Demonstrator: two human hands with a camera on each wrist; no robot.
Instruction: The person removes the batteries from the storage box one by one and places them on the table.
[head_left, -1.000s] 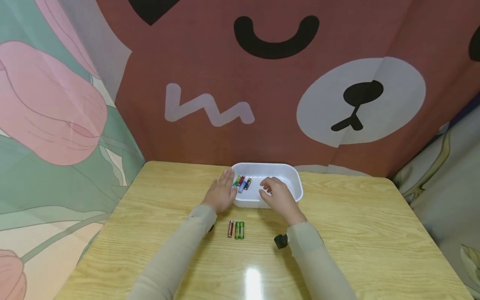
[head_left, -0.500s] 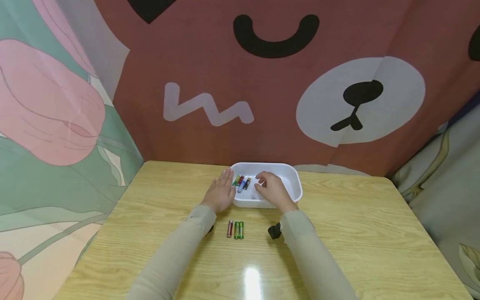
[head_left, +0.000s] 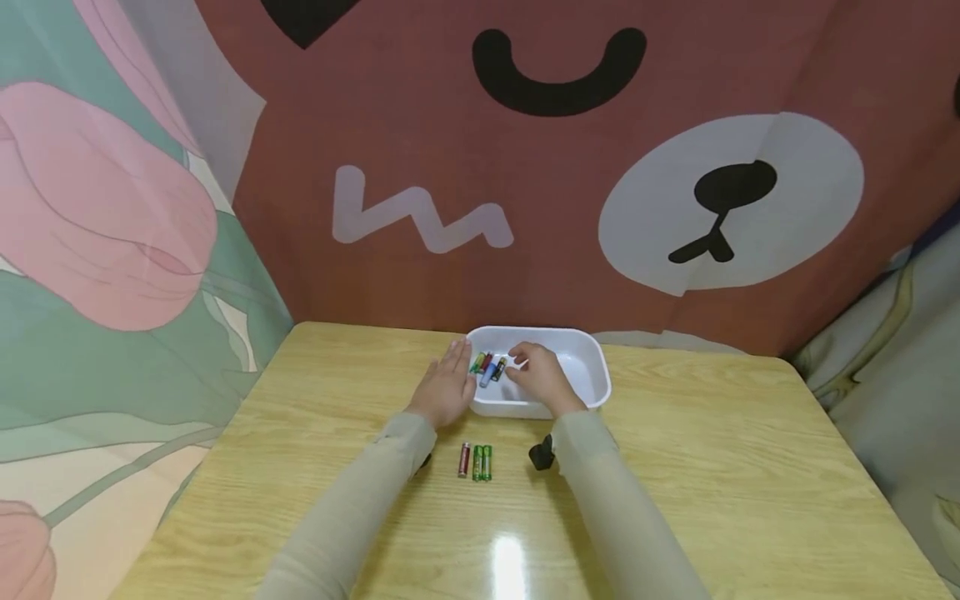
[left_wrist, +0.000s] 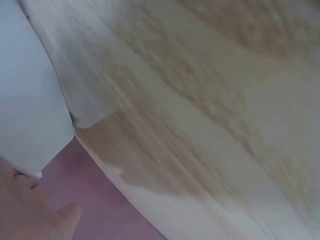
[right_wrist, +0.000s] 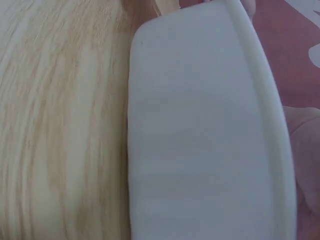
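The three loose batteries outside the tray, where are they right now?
In the head view, the three batteries lie side by side on the table, just in front of the white tray, between the two forearms.

Bear-print curtain (head_left: 675,125) behind wooden table (head_left: 712,467)

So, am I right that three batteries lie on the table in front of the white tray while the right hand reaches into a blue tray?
Not quite: there is only one tray, and it is white, not blue. The head view shows the right hand reaching into it beside the batteries inside. The three batteries do lie on the table in front of it.
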